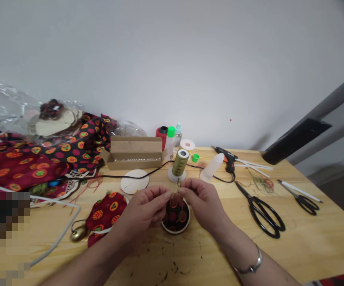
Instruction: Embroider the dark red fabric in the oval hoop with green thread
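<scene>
My left hand (151,203) and my right hand (200,201) meet at the fingertips, each closed in a pinch. A thin, olive-brown cord (178,182) makes a small loop at my right fingertips. What my left fingers pinch is too small to make out. Just beneath both hands lies a round, fabric-covered disc (176,225) with a dark floral print and a pale rim, partly hidden by my fingers. Behind them a spool of olive thread (180,163) stands upright. Beside my left forearm is a red floral fabric piece (108,210), with a brass bell (79,233) at its edge.
Black scissors (261,210), smaller scissors (304,201) and a glue gun (227,159) lie to the right. An open cardboard box (136,159), bottles (170,143) and a white squeeze bottle (212,167) stand behind. Printed fabric (14,163) is heaped left; a black cable (130,176) crosses the table.
</scene>
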A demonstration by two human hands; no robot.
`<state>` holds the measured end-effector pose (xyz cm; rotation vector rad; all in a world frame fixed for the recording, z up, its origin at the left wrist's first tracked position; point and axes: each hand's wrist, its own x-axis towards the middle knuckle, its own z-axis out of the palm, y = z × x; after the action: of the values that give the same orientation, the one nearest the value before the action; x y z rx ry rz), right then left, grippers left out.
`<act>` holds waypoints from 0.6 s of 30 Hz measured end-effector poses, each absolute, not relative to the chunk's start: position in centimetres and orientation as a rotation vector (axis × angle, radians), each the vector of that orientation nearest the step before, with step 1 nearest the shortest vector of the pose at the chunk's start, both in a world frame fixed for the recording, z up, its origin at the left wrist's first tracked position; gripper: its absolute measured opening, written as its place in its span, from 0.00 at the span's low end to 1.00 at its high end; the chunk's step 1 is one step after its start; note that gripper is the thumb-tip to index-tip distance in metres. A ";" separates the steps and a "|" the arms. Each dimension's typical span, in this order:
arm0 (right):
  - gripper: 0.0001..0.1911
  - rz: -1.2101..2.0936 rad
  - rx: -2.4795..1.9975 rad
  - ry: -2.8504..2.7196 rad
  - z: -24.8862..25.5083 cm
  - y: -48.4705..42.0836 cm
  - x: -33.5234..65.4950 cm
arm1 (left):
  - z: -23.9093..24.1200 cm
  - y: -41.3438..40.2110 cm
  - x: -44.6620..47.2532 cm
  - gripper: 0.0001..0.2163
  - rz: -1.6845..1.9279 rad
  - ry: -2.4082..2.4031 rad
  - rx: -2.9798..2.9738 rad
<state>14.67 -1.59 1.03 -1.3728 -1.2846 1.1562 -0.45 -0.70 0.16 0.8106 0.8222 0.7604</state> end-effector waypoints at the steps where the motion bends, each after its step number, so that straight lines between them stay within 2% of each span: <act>1: 0.07 1.161 -1.375 -1.285 1.0 -1.6 14.7 | 0.1 -0.7 -0.4 0.09 0.757 0.806 0.810; 12: 0.06 1.056 -1.394 -1.345 1.0 -1.5 14.9 | 0.0 -1.0 -0.5 0.08 0.759 0.848 0.948; 18: 0.06 1.092 -1.397 -1.322 0.5 -1.4 15.0 | 0.5 -0.9 -0.4 0.07 0.830 1.005 1.440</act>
<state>14.98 -1.40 0.45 -1.3967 -1.3223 1.0922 -0.35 -0.94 0.46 1.4401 1.0053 0.8301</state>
